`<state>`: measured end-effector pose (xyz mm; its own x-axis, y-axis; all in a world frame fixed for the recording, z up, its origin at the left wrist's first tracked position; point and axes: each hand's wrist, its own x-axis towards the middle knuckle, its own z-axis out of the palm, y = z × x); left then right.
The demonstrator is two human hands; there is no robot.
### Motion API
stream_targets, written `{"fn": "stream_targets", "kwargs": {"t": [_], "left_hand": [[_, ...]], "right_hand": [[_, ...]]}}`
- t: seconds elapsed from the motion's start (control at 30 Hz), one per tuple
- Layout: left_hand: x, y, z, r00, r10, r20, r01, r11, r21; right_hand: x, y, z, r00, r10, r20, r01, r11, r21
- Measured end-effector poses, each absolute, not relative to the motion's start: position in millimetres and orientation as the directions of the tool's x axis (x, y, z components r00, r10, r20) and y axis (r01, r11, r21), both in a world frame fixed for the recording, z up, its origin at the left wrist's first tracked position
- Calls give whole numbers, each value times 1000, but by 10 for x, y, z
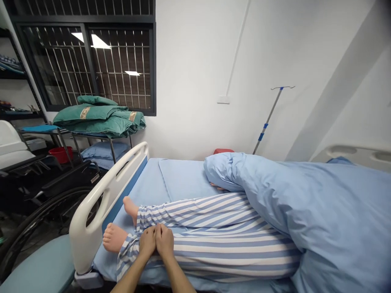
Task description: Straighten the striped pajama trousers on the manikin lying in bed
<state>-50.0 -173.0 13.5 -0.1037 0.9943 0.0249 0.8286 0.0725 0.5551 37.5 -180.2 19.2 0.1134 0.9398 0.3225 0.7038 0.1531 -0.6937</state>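
A manikin's legs in blue-and-white striped trousers point(232, 244) lie along the bed, with bare feet point(114, 237) at the left end. My left hand point(147, 242) and my right hand point(165, 241) rest side by side on the nearer lower leg, just above the ankle. Both have their fingers curled and knuckles up, closed on the trouser fabric; the fingertips are hidden underneath. Around the nearer ankle the trouser cuff is bunched. A light blue quilt point(305, 195) is folded back over the upper body, and part of a hand point(217, 186) shows at its edge.
A white footboard point(84, 219) closes the bed's left end, beside a wheelchair point(39, 219) and a blue-green seat point(39, 266). Green folded bedding point(104, 118) lies on a rack under the window. An IV pole point(269, 118) stands behind the bed.
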Motion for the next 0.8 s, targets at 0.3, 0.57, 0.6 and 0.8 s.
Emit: {"fn": "stream_targets", "kwargs": {"t": [0.3, 0.57, 0.6, 0.8], "left_hand": [[-292, -1570, 252, -268, 956, 122, 231, -59, 971], [-389, -1660, -7, -169, 964, 206, 611, -61, 789], [-394, -1660, -3, -153, 967, 204, 614, -69, 786], [-421, -1637, 8, -106, 979, 171, 619, -70, 782]], "right_hand": [[397, -1791, 200, 152, 937, 314, 636, 151, -757], [375, -1804, 224, 177, 932, 316, 577, 161, -801], [371, -1801, 223, 183, 931, 315, 576, 158, -802], [338, -1790, 167, 199, 931, 305, 566, 145, -812]]}}
